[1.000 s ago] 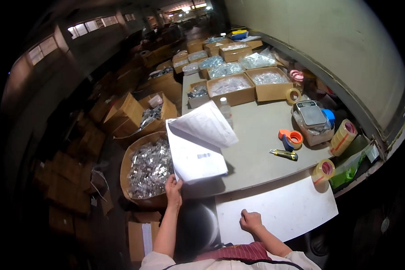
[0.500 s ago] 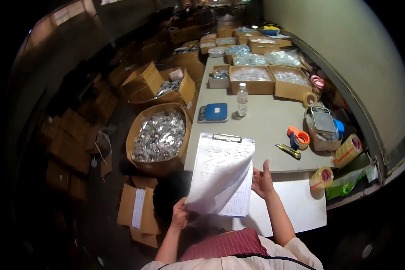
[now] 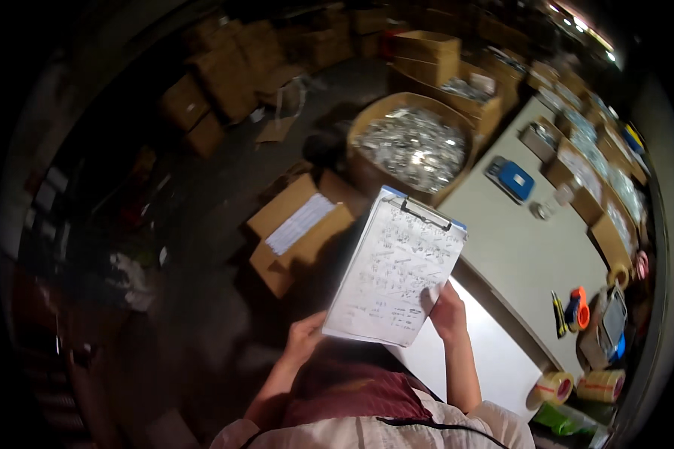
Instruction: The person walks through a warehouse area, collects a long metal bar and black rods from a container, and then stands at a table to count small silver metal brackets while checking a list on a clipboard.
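Observation:
A clipboard (image 3: 397, 269) with handwritten sheets under its metal clip is held up in front of me, tilted to the right at its top. My left hand (image 3: 305, 337) grips its lower left corner, the fingers partly hidden behind the board. On the right edge, my right hand (image 3: 448, 310) holds it with the thumb over the paper. The top sheet lies flat against the stack. Just left of the board stands an open cardboard box (image 3: 284, 262) with a white paper sheet (image 3: 301, 223) on its flap.
A large round carton (image 3: 359, 150) full of shiny silver packets stands beyond the board. On the grey table (image 3: 494, 232) at right are a blue scale (image 3: 515, 179), a plastic bottle (image 3: 553, 202), a cutter (image 3: 559, 314), an orange tape dispenser (image 3: 578, 309) and tape rolls (image 3: 600, 385).
My view has swung left, so the table now sits farther right. The lifted top sheet has come down flat, and my right hand has closed on the clipboard's edge.

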Motion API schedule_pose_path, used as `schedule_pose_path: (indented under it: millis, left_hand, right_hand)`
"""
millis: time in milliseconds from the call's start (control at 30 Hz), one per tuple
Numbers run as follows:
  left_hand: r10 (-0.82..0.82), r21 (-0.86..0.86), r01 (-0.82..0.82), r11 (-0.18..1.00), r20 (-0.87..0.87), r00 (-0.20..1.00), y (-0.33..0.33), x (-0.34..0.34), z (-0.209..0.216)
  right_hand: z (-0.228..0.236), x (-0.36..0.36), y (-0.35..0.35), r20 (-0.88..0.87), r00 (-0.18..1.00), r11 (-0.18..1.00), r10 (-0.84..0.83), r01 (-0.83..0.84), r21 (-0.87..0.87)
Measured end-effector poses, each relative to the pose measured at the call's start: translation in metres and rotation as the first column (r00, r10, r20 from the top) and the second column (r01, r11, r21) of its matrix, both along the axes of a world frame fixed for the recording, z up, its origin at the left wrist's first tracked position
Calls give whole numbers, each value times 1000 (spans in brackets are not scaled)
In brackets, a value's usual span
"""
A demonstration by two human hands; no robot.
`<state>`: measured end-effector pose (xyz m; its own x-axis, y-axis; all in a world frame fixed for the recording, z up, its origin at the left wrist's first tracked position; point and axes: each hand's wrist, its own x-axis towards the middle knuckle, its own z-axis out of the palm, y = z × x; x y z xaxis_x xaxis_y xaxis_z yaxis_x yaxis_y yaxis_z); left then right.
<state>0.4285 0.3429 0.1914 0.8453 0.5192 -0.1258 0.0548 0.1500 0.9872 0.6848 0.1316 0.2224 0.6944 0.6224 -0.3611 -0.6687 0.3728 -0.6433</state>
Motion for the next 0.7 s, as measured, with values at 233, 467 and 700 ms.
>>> schedule_pose_path:
  millis: [233,467,700]
  left_hand:
    - [37,-368,-2,930,87,996,101,-161,10]
    - [453,-513,-339,789,113,884,234,-298,11]
    - [555,-476,-585,656,-221,802,383,-317,-22]
  right_hand:
    - [13,-112,192,171,942,957,289,-288,-31]
    - [18,-237,387,217,808,831,549,-555,-37]
    - [13,-281,539,56,639,641,767,-759,-113]
